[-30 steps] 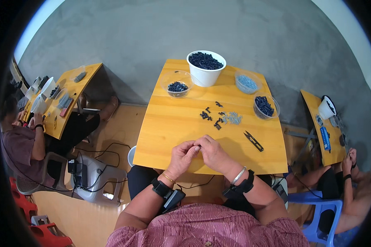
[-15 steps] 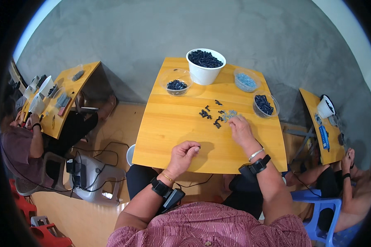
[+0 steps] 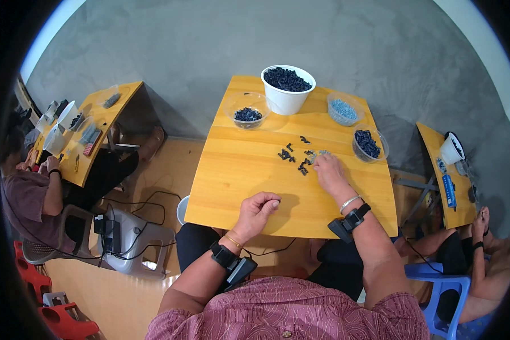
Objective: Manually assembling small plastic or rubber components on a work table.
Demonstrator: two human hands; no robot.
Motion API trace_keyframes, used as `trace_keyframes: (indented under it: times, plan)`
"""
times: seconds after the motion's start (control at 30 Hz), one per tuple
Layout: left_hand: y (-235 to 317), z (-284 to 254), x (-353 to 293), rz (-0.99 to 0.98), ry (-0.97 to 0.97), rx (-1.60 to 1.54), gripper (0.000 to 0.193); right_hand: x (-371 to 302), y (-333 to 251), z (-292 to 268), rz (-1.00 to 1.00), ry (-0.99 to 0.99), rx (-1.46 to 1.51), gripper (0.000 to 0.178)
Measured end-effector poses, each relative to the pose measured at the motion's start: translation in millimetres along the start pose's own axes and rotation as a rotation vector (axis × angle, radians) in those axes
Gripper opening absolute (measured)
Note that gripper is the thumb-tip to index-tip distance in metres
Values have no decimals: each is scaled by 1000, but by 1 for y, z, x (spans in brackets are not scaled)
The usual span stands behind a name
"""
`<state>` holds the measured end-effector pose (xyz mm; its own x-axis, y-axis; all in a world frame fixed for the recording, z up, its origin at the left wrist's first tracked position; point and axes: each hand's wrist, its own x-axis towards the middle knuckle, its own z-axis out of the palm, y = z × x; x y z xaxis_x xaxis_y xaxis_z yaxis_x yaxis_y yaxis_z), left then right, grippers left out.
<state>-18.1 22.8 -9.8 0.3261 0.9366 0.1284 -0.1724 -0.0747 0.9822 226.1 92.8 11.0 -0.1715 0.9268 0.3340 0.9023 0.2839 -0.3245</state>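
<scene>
My left hand [image 3: 257, 214] is closed in a pinch above the near part of the wooden table [image 3: 238, 187], with a small black piece [image 3: 279, 200] just showing at the fingertips. Farther right, my right hand [image 3: 330, 173] reaches down to a little pile of pale blue-grey pieces [image 3: 322, 152]. Its fingers are drawn together; whatever lies between them is hidden. Several short black plastic pieces [image 3: 286, 154] lie loose just left of that hand. Beyond it stands a clear tub of black pieces [image 3: 366, 145].
At the table's far side are a white bucket heaped with black pieces [image 3: 286, 99], a clear bowl of dark parts [image 3: 247, 115] and a clear tub of light-blue parts [image 3: 344, 111]. Other people sit at tables to the left [image 3: 37, 195] and right [image 3: 481, 249].
The view has shifted slightly. My right fingers have moved a little at the pale pile, and my left hand keeps its pinch in nearly the same place.
</scene>
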Motion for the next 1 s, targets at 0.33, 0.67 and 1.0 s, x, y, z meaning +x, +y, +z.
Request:
trace_keyframes:
  times: [0.33, 0.67, 1.0]
  plan:
    - [-3, 2, 0, 50, 15, -12, 12, -45, -41, -5, 119, 163, 427, 5]
    - [22, 10, -15, -38, 45, -245, 14, -89, -115, -74, 244, -52, 1608, 7]
    - [78, 28, -49, 30, -134, -451, 17, -107, -136, -99, 152, -148, 1787, 11]
